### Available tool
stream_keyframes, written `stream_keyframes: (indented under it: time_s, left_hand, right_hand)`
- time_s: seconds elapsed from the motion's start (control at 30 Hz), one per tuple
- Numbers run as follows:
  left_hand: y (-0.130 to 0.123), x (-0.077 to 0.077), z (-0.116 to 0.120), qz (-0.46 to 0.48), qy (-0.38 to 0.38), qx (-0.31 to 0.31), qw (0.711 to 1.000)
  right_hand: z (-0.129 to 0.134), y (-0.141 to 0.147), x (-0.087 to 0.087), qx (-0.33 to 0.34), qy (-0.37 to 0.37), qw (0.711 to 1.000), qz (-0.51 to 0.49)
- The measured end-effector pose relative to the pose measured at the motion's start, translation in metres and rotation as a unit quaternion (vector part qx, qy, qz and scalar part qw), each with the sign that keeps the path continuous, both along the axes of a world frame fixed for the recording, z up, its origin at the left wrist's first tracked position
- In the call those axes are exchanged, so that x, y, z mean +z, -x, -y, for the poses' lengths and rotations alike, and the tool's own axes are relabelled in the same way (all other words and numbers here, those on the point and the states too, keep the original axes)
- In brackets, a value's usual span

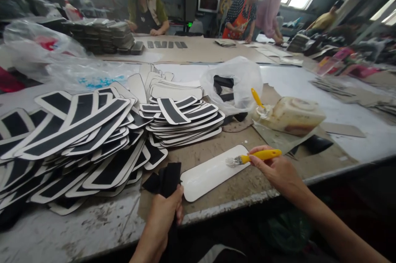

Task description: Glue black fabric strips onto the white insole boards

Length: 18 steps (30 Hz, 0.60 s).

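Observation:
A yellow-handled brush [262,155] is gripped in my right hand [276,169], its whitish bristles on the right part of a white rounded panel [213,172]. The panel lies flat near the table's front edge and looks wet and shiny in places. My left hand [163,215] is closed on black fabric strips [169,178] at the panel's left end; some of the black material hangs below the hand. Beyond the panel stands a stack of white panels with black strips on them [185,125]. A larger, looser pile of such panels [77,139] spreads over the left side.
A stained plastic container [293,114] lies at the right with a second yellow brush [256,97] at its mouth. Behind the stack sits a white plastic bag [247,77] holding black pieces. Clear plastic bags [46,48] lie far left. Several people work at a table [192,50] beyond.

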State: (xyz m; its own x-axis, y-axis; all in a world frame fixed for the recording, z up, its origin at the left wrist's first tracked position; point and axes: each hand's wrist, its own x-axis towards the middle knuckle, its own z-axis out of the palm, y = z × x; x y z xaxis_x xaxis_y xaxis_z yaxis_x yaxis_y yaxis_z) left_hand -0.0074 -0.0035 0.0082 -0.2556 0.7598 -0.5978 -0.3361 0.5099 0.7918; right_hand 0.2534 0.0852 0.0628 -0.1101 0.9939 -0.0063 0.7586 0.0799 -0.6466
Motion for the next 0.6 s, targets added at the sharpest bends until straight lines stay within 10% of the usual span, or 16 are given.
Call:
stream_keyframes:
  time_s: [0.6]
  left_hand:
    - [0.003,-0.013,0.0,-0.023,0.011,-0.019,1.0]
  right_hand:
    - [-0.002,-0.019,0.002,0.028,-0.173,0.982,0.065]
